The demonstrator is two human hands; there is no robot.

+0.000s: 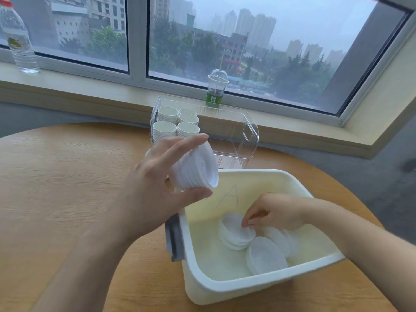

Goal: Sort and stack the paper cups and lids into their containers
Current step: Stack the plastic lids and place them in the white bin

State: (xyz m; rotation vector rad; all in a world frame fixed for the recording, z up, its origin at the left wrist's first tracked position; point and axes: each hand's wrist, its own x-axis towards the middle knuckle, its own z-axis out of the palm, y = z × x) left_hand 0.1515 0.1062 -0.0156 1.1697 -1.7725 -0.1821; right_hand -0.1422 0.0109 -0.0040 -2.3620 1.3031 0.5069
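Meanwhile left hand grips a lid stack — right hand pinches a lid inside the white bin.

Stack of white round plastic lids: nested, tilted on its side, raised above the table near the far left corner of the cream rectangular plastic bin. Loose white round lids: lying inside the bin, partly overlapping, some in a short pile, one leaning against the near wall. White paper cups: nested upright in five stacks, grouped at the left end of the clear rectangular plastic container, beyond the bin.
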